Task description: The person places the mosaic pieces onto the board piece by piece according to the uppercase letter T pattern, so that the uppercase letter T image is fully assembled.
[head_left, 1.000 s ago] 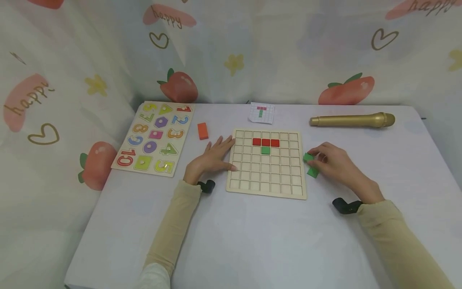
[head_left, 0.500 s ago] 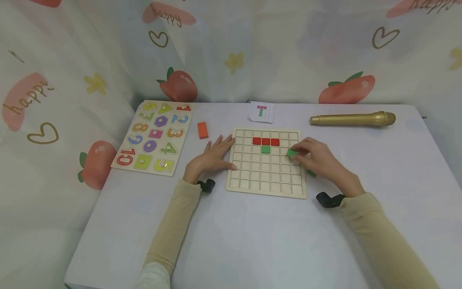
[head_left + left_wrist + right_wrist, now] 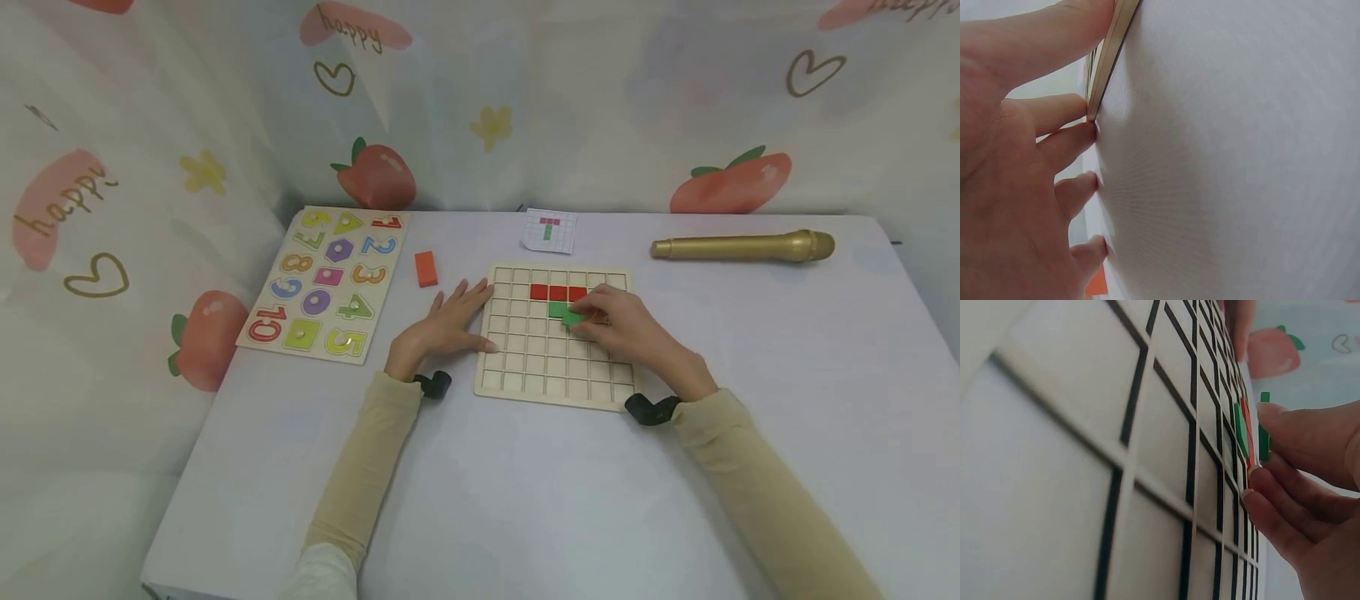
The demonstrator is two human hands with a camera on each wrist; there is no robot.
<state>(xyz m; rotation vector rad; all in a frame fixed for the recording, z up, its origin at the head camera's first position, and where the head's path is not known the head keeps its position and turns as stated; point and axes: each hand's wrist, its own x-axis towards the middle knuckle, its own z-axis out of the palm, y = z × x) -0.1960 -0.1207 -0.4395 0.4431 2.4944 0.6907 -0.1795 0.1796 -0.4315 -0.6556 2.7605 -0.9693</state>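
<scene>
A wooden grid board point(image 3: 525, 372) lies on the white table, with a row of red square tiles point(image 3: 558, 293) set in its upper cells. Below the middle red one sits a green tile point(image 3: 557, 309). My right hand point(image 3: 630, 329) pinches another green square tile point(image 3: 572, 317) between thumb and fingers, just over the board. In the right wrist view that held tile point(image 3: 1264, 428) appears edge-on, beside the placed tiles. My left hand point(image 3: 442, 327) is spread at the board's left edge, thumb on the rim point(image 3: 1110, 56) and the other fingertips down by the corner and table.
A small card point(image 3: 550, 237) printed with a red and green T lies behind the board. An orange block point(image 3: 426, 269) and a number-and-shape puzzle board point(image 3: 318, 287) are at left. A gold microphone point(image 3: 742, 247) lies at back right. Printed curtains hang behind the table.
My right hand has picked up a green tile from the table right of the board and carried it left over the grid. The left hand stays where it was.
</scene>
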